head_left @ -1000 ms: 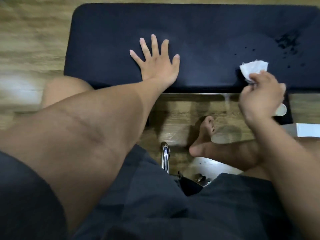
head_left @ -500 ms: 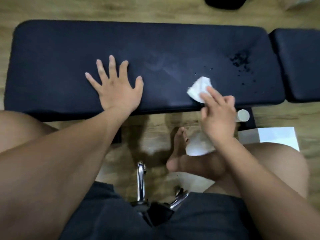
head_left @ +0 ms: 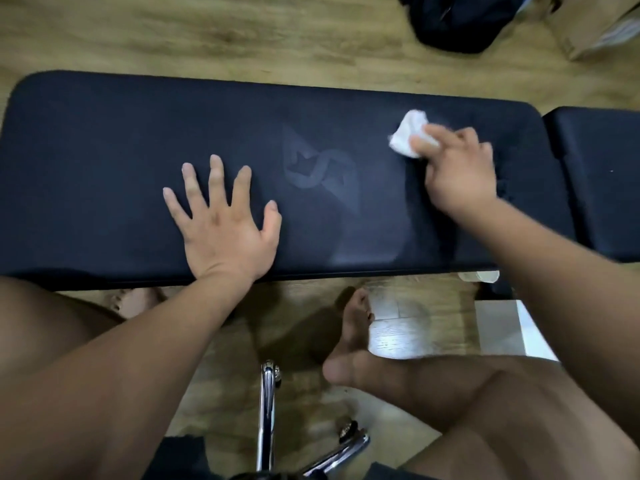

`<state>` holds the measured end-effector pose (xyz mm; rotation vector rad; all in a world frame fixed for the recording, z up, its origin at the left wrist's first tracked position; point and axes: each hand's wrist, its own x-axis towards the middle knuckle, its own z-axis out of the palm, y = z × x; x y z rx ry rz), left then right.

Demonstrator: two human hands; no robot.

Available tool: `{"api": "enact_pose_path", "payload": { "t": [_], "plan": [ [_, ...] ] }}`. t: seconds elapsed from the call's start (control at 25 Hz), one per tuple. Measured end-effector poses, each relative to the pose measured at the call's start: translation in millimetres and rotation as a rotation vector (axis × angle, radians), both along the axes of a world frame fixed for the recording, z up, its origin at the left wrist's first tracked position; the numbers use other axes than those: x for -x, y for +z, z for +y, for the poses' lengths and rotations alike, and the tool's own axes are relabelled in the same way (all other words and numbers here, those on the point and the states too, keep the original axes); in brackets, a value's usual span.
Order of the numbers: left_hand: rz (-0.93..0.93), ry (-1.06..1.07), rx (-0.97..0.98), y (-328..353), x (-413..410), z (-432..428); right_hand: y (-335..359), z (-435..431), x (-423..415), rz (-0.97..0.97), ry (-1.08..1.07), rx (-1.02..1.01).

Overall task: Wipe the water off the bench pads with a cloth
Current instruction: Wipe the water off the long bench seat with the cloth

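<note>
Cloth [head_left: 407, 136]: a crumpled white wad lying on the long pad [head_left: 104, 150], to the right of the embossed logo [head_left: 318, 171] and slightly farther from the person than it. The right hand [head_left: 457, 174] grips the cloth's near edge with curled fingers and holds it against the vinyl. The left hand [head_left: 225, 230] lies flat with its fingers spread, on the opposite side of the logo, and holds nothing. The two hands are well apart, with the logo between them.

The long pad's long axis runs left to right across the view. The second pad [head_left: 602, 185] follows it beyond a narrow gap, well to the right of the logo. The right hand is much the nearer to that end. Any stroke toward the gap would probably be its job, while the left hand braces.

A few dark flecks [head_left: 502, 192] show just past the right wrist, farther from the logo. They may be leftover water, but the hand and forearm cover most of that patch and motion blur softens it. A pale sheen below and to the right of the logo could be a wiped streak or only glare. The second pad is cut off by the frame edge, so whether it is wet cannot be told.
</note>
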<state>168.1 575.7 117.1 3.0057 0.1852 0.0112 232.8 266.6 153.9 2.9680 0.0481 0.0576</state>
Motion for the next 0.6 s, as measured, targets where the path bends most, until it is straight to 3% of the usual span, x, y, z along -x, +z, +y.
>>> {"api": "enact_pose_path", "payload": {
  "t": [0.12,0.24,0.4,0.48,0.6],
  "plan": [
    [-0.011,-0.009,0.012,-1,-1,0,9,4,-52,0.067,-0.231,-0.181],
    [-0.012,0.0,0.008,-2,0,0,0,46,-26,-0.071,-0.364,-0.379],
    [-0.025,0.0,0.015,-2,0,0,-21,156,85,-0.042,0.156,-0.498],
    [-0.026,-0.008,0.023,0,1,0,-19,163,105,-0.029,0.342,-0.512],
    [-0.024,-0.012,0.028,0,0,1,-11,90,79,-0.074,0.261,-0.299]
  ]
}}
